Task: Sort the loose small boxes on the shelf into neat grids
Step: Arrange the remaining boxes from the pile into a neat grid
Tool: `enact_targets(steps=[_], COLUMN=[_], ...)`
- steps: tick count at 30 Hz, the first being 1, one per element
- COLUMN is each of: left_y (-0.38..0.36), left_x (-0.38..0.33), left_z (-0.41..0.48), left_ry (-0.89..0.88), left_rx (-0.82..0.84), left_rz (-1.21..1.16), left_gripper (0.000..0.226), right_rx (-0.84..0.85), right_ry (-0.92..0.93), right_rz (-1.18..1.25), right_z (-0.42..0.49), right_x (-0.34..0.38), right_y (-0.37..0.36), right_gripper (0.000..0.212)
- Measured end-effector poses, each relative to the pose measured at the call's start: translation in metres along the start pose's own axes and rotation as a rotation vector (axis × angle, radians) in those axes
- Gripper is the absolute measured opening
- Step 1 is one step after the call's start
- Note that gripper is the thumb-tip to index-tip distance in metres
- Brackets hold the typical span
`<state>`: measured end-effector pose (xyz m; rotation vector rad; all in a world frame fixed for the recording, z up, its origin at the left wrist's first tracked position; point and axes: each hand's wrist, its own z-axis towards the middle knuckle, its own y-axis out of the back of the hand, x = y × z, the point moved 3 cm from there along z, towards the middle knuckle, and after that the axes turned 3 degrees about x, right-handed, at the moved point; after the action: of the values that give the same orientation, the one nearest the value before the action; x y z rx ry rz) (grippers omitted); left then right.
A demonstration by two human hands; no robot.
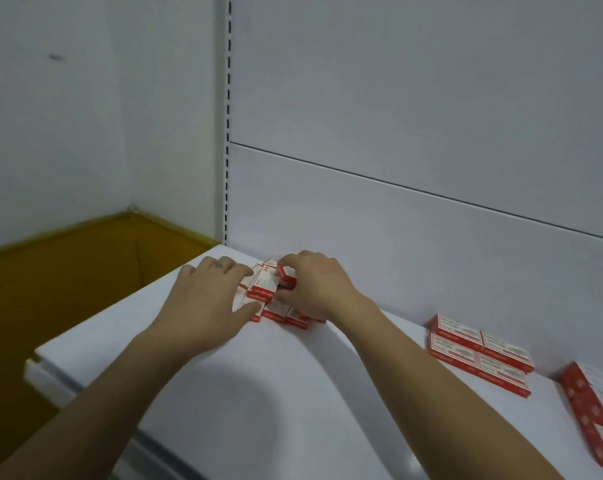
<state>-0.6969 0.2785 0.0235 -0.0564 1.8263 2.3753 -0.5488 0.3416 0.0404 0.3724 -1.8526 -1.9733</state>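
— Where are the loose ones?

— In that heap of small boxes (pixel 270 301) at the back of the shelf (pixel 223 393), close to the rear panel (pixel 397 244) and near the shelf's left end. Some lie flat and some sit crooked on top.

— And the hands?

— Both are on the heap. The left hand (pixel 206 299) lies against its left side, fingers (pixel 223 268) nearly straight, thumb at the front edge. I'd say it works as a fence, so nothing slides off while the rest gets squared.

— The right?

— The right hand (pixel 313 285) reaches over the top with its fingers (pixel 293 261) curled, pinching one box (pixel 286 276) that stands tilted on the heap. Probably it's meant to go down into a row.

— Any done already?

— A tidy block of four (pixel 480 355) sits well apart to the right. There are more boxes (pixel 594 403) at the right edge, but they're partly cut off.
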Motion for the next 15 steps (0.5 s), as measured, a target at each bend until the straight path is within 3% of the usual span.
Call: enact_targets(steps=[4, 7, 15], left_y=[0.002, 0.004, 0.004], left_x=[0.018, 0.023, 0.020], left_z=[-0.011, -0.016, -0.014], left_ry=[0.057, 0.085, 0.083], left_rx=[0.022, 0.037, 0.055], left_rz=[0.017, 0.025, 0.002], left_gripper=[0.056, 0.056, 0.056], right_rx=[0.014, 0.046, 0.171], right_ry=[0.143, 0.141, 0.071], right_rz=[-0.215, -0.281, -0.149], right_z=[0.021, 0.034, 0.052], right_x=[0.026, 0.030, 0.026], right_y=[-0.019, -0.026, -0.026], right_gripper=[0.055, 0.051, 0.046])
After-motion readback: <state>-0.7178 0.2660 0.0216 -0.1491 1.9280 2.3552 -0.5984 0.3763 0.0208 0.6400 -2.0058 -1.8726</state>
